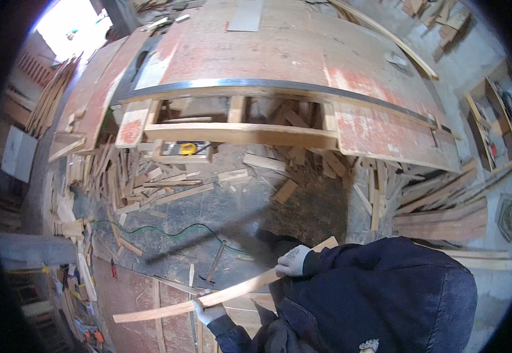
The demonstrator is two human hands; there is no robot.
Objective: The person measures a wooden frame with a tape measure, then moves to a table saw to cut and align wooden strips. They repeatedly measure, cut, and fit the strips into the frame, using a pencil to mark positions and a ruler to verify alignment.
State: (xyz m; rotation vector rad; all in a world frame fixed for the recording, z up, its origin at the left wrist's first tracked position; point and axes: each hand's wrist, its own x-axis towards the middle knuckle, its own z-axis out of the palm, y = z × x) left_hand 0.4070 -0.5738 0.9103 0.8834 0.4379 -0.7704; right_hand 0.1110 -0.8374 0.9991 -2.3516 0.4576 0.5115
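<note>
In the head view, a long metal strip (226,83) runs along the near edge of the large worn bench (285,56), whose wide top carries 1 pale sheet (245,16) at the far side. Below that edge, a wooden rail (244,135) crosses a gap, with upright pieces dividing the space behind it; a yellow tape measure (188,148) sits just beneath, towards the left. Between the bench and the person, the floor (191,209) offers some room in the middle, though loose wood scraps (176,183) crowd its left part and its far side, and a green cord (167,233) winds across it. A hammer (216,265) lies near the reddish panel (126,294) at the lower left. The long wood strip (238,290) slants in front of the person, its left end low and reaching well past the left hand, its right end higher, near the dark right sleeve (350,259). The gloved left hand (210,310) is closed round the strip near its middle, fingers over the far edge. The gloved right hand (292,262) grips it nearer the right end, back of the hand upward; its fingertips are too small to make out.
</note>
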